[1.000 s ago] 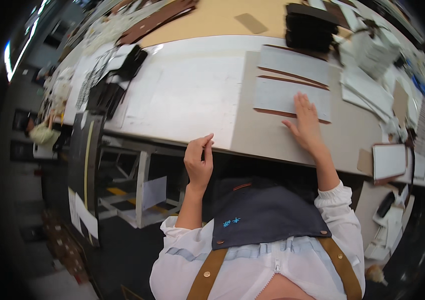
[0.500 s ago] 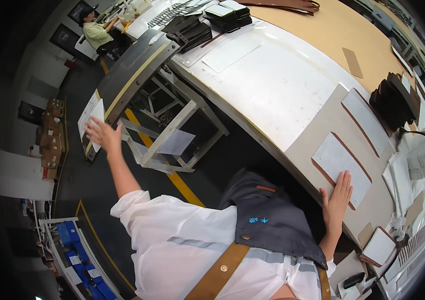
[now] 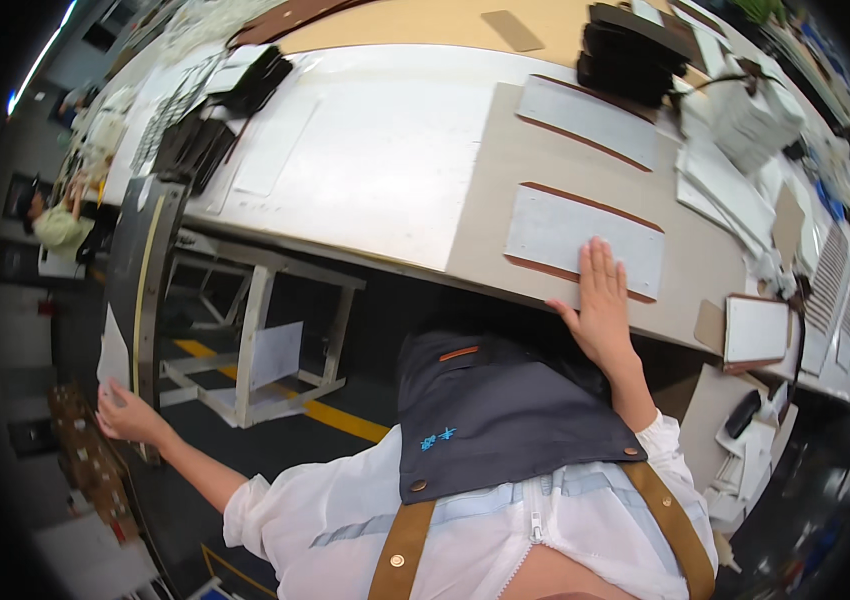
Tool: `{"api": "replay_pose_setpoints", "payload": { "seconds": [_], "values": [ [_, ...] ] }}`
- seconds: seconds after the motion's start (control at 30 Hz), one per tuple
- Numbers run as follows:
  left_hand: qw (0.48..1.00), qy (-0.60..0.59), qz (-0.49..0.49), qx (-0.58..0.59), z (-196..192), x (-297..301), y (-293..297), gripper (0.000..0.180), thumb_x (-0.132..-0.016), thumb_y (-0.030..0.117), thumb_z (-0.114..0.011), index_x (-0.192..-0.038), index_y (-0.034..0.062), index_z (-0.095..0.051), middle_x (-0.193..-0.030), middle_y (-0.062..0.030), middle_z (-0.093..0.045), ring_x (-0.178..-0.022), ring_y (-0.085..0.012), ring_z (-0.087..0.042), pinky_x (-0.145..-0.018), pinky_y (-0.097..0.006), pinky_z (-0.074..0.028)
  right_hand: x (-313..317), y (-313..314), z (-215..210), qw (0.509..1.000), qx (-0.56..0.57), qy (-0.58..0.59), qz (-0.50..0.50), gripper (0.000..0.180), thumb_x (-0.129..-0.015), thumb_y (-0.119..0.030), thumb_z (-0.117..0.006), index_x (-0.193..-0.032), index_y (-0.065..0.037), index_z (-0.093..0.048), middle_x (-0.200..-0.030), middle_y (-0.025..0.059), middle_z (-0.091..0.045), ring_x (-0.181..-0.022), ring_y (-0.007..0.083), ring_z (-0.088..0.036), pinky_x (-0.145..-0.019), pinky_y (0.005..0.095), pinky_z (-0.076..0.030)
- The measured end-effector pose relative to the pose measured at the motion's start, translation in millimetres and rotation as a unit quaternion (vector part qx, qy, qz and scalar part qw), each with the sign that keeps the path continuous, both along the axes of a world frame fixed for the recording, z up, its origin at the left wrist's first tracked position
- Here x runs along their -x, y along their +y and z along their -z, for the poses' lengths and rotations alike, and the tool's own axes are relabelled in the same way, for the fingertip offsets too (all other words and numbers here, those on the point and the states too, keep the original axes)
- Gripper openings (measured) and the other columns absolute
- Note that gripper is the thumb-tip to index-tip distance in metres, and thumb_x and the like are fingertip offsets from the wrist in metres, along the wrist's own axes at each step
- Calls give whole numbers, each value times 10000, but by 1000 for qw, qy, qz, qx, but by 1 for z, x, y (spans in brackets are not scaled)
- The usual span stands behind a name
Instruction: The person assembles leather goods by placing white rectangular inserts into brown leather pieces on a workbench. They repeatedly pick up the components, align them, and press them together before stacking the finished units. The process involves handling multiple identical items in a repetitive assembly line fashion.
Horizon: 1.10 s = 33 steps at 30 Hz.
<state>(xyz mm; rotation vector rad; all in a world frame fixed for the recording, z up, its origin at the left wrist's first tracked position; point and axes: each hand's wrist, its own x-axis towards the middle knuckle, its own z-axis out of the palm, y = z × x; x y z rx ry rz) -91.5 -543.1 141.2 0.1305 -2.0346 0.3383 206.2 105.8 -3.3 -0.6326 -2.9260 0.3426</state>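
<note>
My right hand (image 3: 603, 300) lies flat, fingers stretched, on the near edge of a pale grey panel with brown leather-like strips (image 3: 555, 232) along its long sides. A similar brown-edged panel (image 3: 585, 122) lies beyond it on the same beige board (image 3: 490, 190). Far to the left, my left hand (image 3: 127, 412) has its thumb and fingers closed at the near end of a white sheet (image 3: 113, 350). That sheet lies along the outer side of a narrow dark grey stand top (image 3: 135, 260); the fingertips are small and partly hidden.
A black stack of pieces (image 3: 630, 60) stands behind the panels. More dark stacks (image 3: 195, 145) sit at the white table's (image 3: 385, 150) left end. White scraps (image 3: 745, 190) and a white brown-edged piece (image 3: 757, 330) lie right. Another person (image 3: 60, 228) sits far left.
My view has turned to the left side and the scene has shifted in it. My left hand, spread over the sheet before, has closed at its near end. My right hand stays flat on the panel.
</note>
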Motion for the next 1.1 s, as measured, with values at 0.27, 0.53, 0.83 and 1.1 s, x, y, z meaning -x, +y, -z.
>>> {"api": "replay_pose_setpoints", "payload": {
  "seconds": [0.27,0.53,0.83,1.1],
  "values": [
    [770,-50,517,-372,-26,10,267,251,-1003,108,-672,-1197,-50,-654,-1159,-131,-699,-1019,-206,-668,-934,-343,-537,4,-5,3,998,28,55,1,926,-952,-527,-636,-1547,83,-275,-1641,254,-239,-1541,395,-196,-1245,512,-152],
    [362,-359,675,-533,25,-65,463,210,-983,57,-686,-1181,-13,-672,-1149,-77,-690,-1053,-131,-637,-949,-299,-512,6,19,-38,862,333,378,62,708,-962,-165,-704,-1551,-17,-340,-1546,166,-434,-1420,291,-434,-1118,403,-379],
    [217,-582,511,-594,89,-94,505,228,-1037,145,-602,-1201,-3,-657,-1194,-66,-674,-1040,-105,-627,-958,-266,-465,-39,38,-31,731,478,442,203,64,-982,-53,-667,-1009,5,-669,-957,-4,-655,-895,76,-575,-841,240,-453],
    [370,-652,536,-389,142,-83,514,271,-1019,112,-605,-1245,-36,-616,-987,-38,-593,-843,-90,-561,-753,-248,-491,-57,50,-10,684,514,419,303,188,-976,-75,-673,-1135,27,-670,-961,11,-679,-892,75,-604,-849,227,-464]
  ]
}}
